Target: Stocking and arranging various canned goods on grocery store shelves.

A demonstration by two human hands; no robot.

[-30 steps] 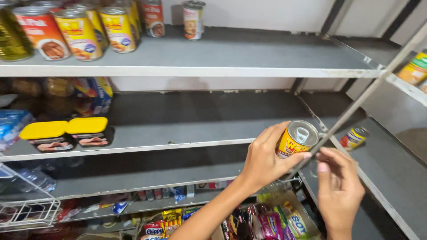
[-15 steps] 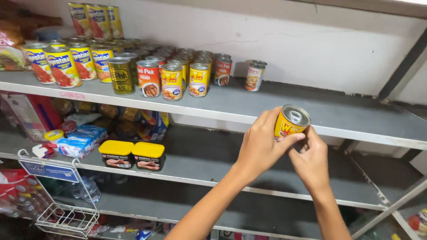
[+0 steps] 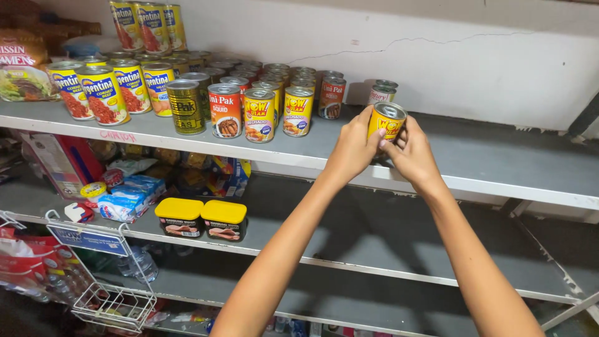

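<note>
Both my hands hold one small yellow tin can (image 3: 387, 122) with a silver lid, upright, just over the top grey shelf (image 3: 486, 159). My left hand (image 3: 352, 150) wraps the can's left side and my right hand (image 3: 409, 153) grips its right side. Rows of similar cans (image 3: 259, 112) stand on the same shelf to the left, and a lone small can (image 3: 382, 92) stands behind the held one near the wall.
Taller cans (image 3: 103, 93) and stacked cans (image 3: 150, 25) fill the shelf's left end. Two flat yellow-lidded tins (image 3: 203, 218) sit on the middle shelf, with packets (image 3: 125, 196) to their left. A wire basket (image 3: 112, 302) hangs at lower left.
The can has gone up from the lower shelves to the top shelf, my right hand has joined the left on it, and my view has swung up and left.
</note>
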